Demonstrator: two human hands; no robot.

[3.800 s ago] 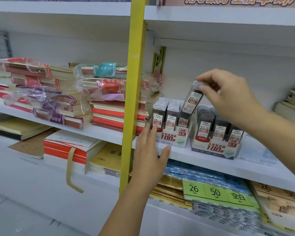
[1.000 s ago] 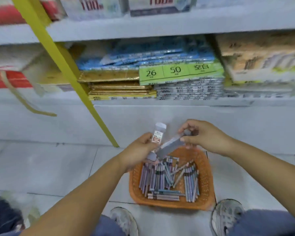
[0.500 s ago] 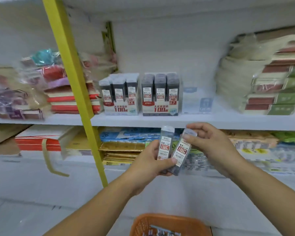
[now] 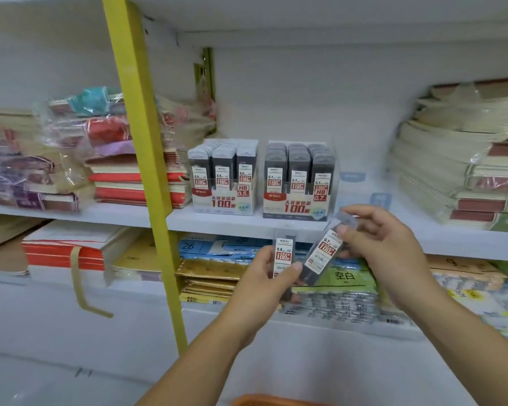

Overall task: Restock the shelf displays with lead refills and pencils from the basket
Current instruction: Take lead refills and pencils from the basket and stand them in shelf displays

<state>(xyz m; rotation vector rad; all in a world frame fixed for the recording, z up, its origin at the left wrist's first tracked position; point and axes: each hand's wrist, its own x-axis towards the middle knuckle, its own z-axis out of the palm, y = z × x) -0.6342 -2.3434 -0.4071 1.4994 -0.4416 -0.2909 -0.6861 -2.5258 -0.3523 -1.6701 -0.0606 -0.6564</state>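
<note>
Though gripped by separate hands, close together below the shelf (image 4: 217, 222) edge: 0.5 lead refill case (image 4: 283, 257) upright in curled fingers (image 4: 294, 269) of left hand (image 4: 264, 285), 0.7 lead refill case (image 4: 323, 256) tilted, pinched at its cap by right hand (image 4: 384, 244). Above the fingers, 0.5 display box (image 4: 223, 200) and 0.7 display box (image 4: 296, 205) side by side, stocked. Left of them, yellow upright (image 4: 141, 142); below the wrists, orange basket (image 4: 264, 401) rim.
</note>
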